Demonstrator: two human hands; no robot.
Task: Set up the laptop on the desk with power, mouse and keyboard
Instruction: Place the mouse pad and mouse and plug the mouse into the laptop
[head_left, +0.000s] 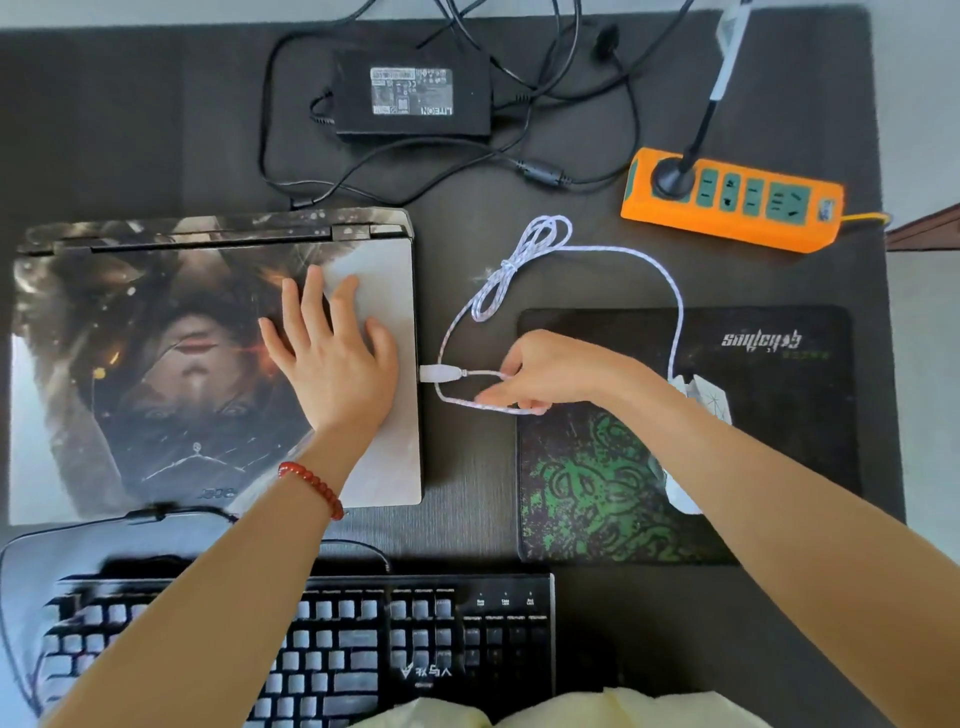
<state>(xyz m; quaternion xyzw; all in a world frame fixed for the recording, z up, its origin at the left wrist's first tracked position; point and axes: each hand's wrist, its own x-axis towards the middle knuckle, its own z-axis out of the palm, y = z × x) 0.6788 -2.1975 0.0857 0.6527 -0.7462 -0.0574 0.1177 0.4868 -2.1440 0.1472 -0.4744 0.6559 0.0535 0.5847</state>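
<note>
Mouse cable: light, limp; plug rigid, best pinched there. Lies mid-worktop, plug at closed laptop right edge. Right hand pinches the cable; left hand flat, bracing the lid.

We have one view only, from a wide-angle camera worn on the head, looking almost straight down at the tabletop from close above. Both forearms reach in from the bottom edge (straight lines bow near the borders).
</note>
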